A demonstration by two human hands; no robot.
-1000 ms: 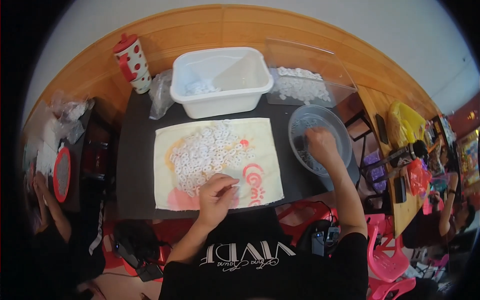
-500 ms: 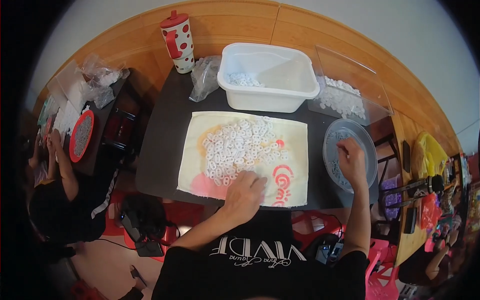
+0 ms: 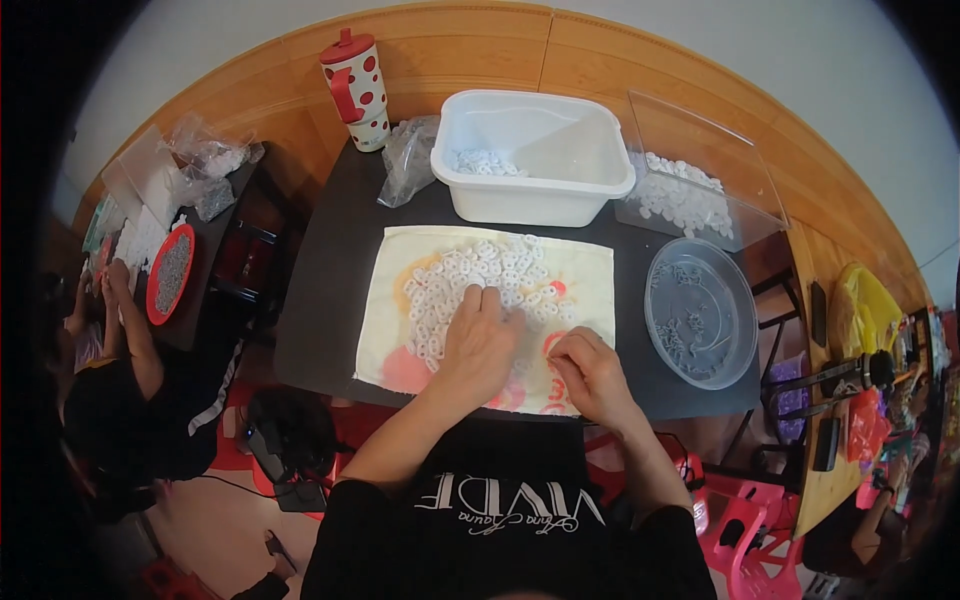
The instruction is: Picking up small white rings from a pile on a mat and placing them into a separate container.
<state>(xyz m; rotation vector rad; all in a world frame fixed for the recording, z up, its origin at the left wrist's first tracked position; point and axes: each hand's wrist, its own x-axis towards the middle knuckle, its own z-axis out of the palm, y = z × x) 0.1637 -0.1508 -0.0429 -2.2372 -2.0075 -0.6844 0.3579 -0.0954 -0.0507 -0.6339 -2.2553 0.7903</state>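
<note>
Small white plastic pieces with two holes (image 3: 440, 300) lie heaped on a cream towel (image 3: 390, 250) with pink and red print. My left hand (image 3: 480, 345) reaches over the heap, its fingers pressed together and bent down onto the pieces; anything between them is hidden. To its right, above the towel's printed corner, my right hand (image 3: 592, 375) is closed in a pinch, its fingertips pointing toward the left hand. What it pinches is too small to make out. A round clear plastic tray (image 3: 735, 345) with small metal-looking parts (image 3: 685, 335) stands right of the towel.
Behind the towel stands a white plastic tub (image 3: 535, 205) with more white pieces inside. White discs (image 3: 685, 195) fill a clear box at its right. A plastic bag (image 3: 408, 160) and spotted tumbler (image 3: 357, 95) are back left. Another person's hands (image 3: 115, 280) work near a red tray (image 3: 172, 270).
My right hand has left the round tray and come left over the towel, near the left hand. My left hand has moved up onto the heap of white pieces.
</note>
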